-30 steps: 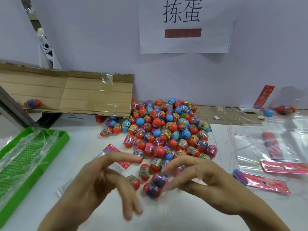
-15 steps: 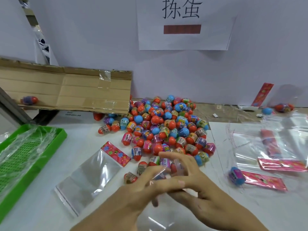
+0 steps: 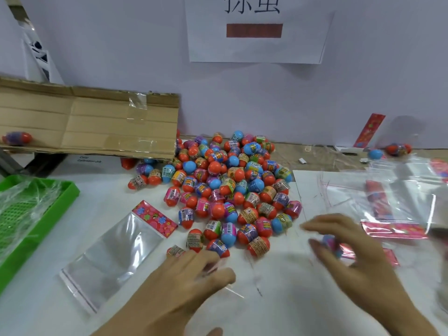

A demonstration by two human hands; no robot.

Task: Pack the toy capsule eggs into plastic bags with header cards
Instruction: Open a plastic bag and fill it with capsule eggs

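A big pile of capsule eggs [image 3: 228, 187], orange, blue and pink, covers the middle of the white table. An empty clear bag with a pink header card [image 3: 114, 253] lies flat at the front left. My left hand [image 3: 184, 275] rests low at the pile's front edge with its fingers nearly straight, on faint clear film [image 3: 244, 289]. My right hand [image 3: 349, 260] is blurred. Its curved, spread fingers arch over a single blue-and-purple egg [image 3: 329, 241] lying on a pink-carded bag [image 3: 388, 257]. I cannot tell whether they touch the egg.
A green tray [image 3: 70, 192] lined with plastic film stands at the left. Behind it a cardboard flap [image 3: 92, 124] slopes toward the pile, with one egg [image 3: 17, 138] on it. Loose clear bags and pink cards [image 3: 392, 202] lie at the right. Stray eggs [image 3: 397, 149] sit by the wall.
My hands were together in front of the pile; they have separated. The right hand swung right to the lone blue egg, and the left hand dropped to the table.
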